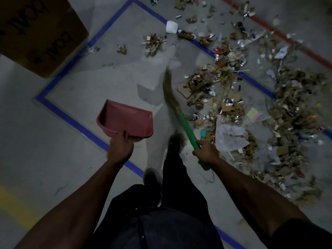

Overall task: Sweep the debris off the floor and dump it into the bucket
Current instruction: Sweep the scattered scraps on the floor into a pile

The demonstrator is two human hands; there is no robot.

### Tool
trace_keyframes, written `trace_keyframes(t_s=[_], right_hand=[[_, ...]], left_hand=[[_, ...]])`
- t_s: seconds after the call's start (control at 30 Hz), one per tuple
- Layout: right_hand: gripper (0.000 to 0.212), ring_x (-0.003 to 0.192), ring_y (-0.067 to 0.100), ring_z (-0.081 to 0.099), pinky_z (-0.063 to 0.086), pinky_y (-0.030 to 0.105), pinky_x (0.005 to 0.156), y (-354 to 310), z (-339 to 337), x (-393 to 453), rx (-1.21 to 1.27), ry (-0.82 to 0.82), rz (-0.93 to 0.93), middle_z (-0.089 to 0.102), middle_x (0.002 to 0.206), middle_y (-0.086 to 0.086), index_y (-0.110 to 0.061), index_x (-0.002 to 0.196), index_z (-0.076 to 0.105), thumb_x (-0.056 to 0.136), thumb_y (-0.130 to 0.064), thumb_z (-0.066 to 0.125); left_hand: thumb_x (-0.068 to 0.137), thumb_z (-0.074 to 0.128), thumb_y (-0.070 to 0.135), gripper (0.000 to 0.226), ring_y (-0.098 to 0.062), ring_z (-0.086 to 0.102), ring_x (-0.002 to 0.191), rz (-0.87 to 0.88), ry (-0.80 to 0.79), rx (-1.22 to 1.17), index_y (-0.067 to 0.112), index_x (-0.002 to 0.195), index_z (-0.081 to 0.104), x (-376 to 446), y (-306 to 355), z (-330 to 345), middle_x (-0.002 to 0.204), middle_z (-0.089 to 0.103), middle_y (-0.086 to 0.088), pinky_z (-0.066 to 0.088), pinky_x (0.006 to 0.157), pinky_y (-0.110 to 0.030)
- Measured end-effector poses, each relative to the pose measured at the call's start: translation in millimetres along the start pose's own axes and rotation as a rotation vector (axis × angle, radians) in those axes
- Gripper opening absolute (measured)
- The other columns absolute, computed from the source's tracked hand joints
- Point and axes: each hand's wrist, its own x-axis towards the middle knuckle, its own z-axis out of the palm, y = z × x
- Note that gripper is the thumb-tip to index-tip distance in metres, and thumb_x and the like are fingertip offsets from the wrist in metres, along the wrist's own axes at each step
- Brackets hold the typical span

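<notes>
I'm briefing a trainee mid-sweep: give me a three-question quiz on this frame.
1. True or false: the pink dustpan already holds debris.
2. Which hand grips the broom? A) left hand B) right hand
3. Fill in: most of the debris pile lies to the person's ____.

Key:
1. False; its inside looks empty.
2. B; the right hand grips the green handle, while the left hand holds the dustpan.
3. Right.

dustpan (125,119) left of broom (177,108); debris (242,97) right of broom; cardboard box (37,31) far left, behind dustpan.
</notes>
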Motion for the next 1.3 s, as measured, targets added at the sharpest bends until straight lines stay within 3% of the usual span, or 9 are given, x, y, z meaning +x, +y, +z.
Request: trace_keyframes(t_s=[0.1,0.23,0.37,0.5,0.73,0.9,1.0,1.17,1.3], right_hand=[[0.051,0.087,0.032,0.069,0.059,0.04,0.08,10.2,-30.6,28.9,0.026,0.005,0.064,0.068,0.106,0.013,-0.019,0.131,0.059,0.081,-0.016,0.066],[0.05,0.076,0.023,0.067,0.054,0.028,0.067,19.6,-86.9,75.3,0.021,0.056,0.082,0.069,0.094,0.007,-0.021,0.129,0.062,0.08,-0.02,0.072],[0.046,0.083,0.032,0.07,0.059,0.044,0.078,21.7,-136.7,119.5,0.015,0.146,0.125,0.072,0.097,0.014,-0.019,0.125,0.066,0.079,-0.021,0.073],[0.047,0.066,0.028,0.068,0.058,0.035,0.06,14.1,-178.8,158.5,0.09,0.197,0.17,0.069,0.092,0.012,-0.018,0.126,0.065,0.079,-0.015,0.074],[0.047,0.088,0.029,0.069,0.056,0.035,0.079,-4.6,-232.2,214.1,0.323,0.35,0.197,0.071,0.109,0.014,-0.012,0.123,0.066,0.078,-0.019,0.076],[0.042,0.083,0.023,0.066,0.051,0.027,0.067,-39.6,-215.3,202.9,0.534,0.447,0.185,0.072,0.109,0.009,-0.015,0.121,0.067,0.079,-0.015,0.074],[0.044,0.081,0.024,0.068,0.056,0.031,0.062,-56.4,-179.7,170.6,0.62,0.361,0.143,0.071,0.106,0.008,-0.016,0.126,0.062,0.083,-0.012,0.072],[0.052,0.041,0.017,0.06,0.047,0.022,0.038,-67.9,-141.5,136.3,0.643,0.165,0.129,0.068,0.075,0.007,-0.02,0.129,0.061,0.08,-0.005,0.068],[0.051,0.055,0.022,0.067,0.056,0.027,0.05,-64.9,-156.2,158.0,0.57,0.157,0.187,0.072,0.09,0.011,-0.016,0.131,0.06,0.082,-0.008,0.071]], left_hand=[[0.084,0.051,0.019,0.053,-0.041,0.057,0.098,-0.02,-0.023,0.022,0.02,0.136,0.041,19.1,29.0,5.9,0.109,0.057,-0.023,0.046,0.081,-0.042],[0.08,0.049,0.019,0.05,-0.041,0.061,0.082,0.029,-0.051,0.04,0.023,0.129,0.042,43.3,70.2,15.0,0.096,0.06,-0.02,0.052,0.073,-0.043],[0.081,0.049,0.023,0.058,-0.041,0.062,0.08,-0.004,-0.062,0.048,0.031,0.136,0.035,70.6,107.2,29.3,0.103,0.059,-0.019,0.054,0.079,-0.048],[0.081,0.05,0.024,0.058,-0.04,0.062,0.079,0.002,-0.06,0.061,0.034,0.137,0.036,96.1,135.8,42.5,0.103,0.06,-0.018,0.054,0.081,-0.046],[0.082,0.052,0.025,0.054,-0.036,0.061,0.08,0.013,-0.045,0.079,0.034,0.133,0.037,124.4,160.7,57.4,0.099,0.059,-0.014,0.052,0.076,-0.04],[0.081,0.053,0.024,0.049,-0.035,0.058,0.085,0.012,-0.043,0.084,0.034,0.127,0.039,133.7,170.7,58.2,0.095,0.058,-0.014,0.043,0.07,-0.034],[0.082,0.053,0.027,0.056,-0.037,0.06,0.086,-0.02,-0.048,0.103,0.035,0.135,0.037,135.7,170.5,51.9,0.099,0.059,-0.016,0.048,0.075,-0.037],[0.083,0.055,0.024,0.059,-0.038,0.06,0.087,-0.038,-0.04,0.107,0.03,0.139,0.039,136.3,164.2,37.1,0.101,0.06,-0.018,0.049,0.079,-0.04],[0.083,0.054,0.023,0.059,-0.039,0.061,0.084,-0.061,-0.018,0.101,0.028,0.14,0.04,136.2,159.8,28.0,0.101,0.06,-0.021,0.05,0.081,-0.041]])
